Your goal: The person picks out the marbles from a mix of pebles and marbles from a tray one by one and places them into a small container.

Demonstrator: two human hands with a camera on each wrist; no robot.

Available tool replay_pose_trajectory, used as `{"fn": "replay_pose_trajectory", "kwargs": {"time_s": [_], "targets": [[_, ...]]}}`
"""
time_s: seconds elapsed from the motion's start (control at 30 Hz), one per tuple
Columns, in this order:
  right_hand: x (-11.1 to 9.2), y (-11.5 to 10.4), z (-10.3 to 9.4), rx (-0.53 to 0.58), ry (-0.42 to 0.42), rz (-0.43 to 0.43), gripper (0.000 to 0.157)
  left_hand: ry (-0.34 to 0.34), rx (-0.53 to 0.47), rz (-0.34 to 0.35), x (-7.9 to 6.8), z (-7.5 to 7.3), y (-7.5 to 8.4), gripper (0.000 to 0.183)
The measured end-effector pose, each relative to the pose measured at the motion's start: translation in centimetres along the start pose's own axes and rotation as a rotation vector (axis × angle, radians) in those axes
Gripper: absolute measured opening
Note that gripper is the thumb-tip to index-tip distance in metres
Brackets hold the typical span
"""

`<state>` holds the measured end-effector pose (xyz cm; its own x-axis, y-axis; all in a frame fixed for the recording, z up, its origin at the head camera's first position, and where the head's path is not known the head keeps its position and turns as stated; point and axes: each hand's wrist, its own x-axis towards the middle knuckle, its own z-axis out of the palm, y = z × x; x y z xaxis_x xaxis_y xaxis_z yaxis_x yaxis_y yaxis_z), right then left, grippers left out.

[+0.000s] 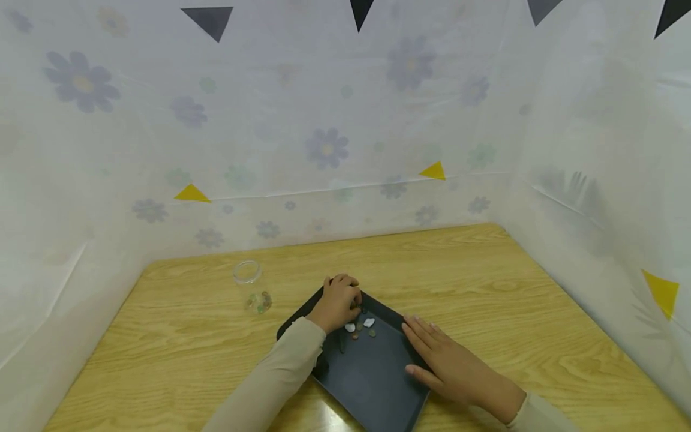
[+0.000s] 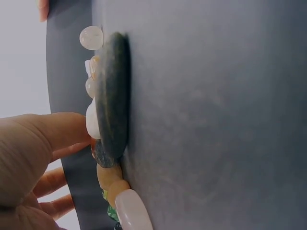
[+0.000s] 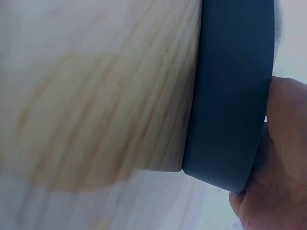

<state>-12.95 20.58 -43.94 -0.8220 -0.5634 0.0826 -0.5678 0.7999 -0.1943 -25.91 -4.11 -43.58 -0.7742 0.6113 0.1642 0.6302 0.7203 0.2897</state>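
Observation:
A dark grey tray (image 1: 372,378) lies on the table, holding small polished stones near its far corner. My left hand (image 1: 336,305) reaches in there, fingers bent down among the stones. In the left wrist view its thumb and a finger meet beside a white stone (image 2: 92,120); whether they pinch one is hidden. A long dark green stone (image 2: 114,96) lies in front, with a pale pink stone (image 2: 133,211) lower down. My right hand (image 1: 450,366) rests on the tray's right rim, fingers straight, thumb over the inside. The right wrist view shows the tray's outer wall (image 3: 230,96) beside that hand.
A clear jar (image 1: 248,282) with a few coloured stones at its bottom stands left of the tray on the wood-grain table (image 1: 178,348). White flower-printed sheets (image 1: 281,150) enclose the table's back and sides.

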Motion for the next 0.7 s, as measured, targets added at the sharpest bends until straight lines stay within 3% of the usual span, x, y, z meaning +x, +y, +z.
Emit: {"fn": "replay_pose_trajectory", "kwargs": {"time_s": [0.5,0.7], "targets": [[0.0,-0.1,-0.2,-0.005,0.028,-0.014,0.069,-0.053,-0.01,0.001,0.4,0.0,-0.5,0.011],[0.1,-0.2,-0.2,-0.004,0.025,-0.015,0.069,0.0,-0.087,0.04,0.4,-1.3,-0.4,0.012]]}}
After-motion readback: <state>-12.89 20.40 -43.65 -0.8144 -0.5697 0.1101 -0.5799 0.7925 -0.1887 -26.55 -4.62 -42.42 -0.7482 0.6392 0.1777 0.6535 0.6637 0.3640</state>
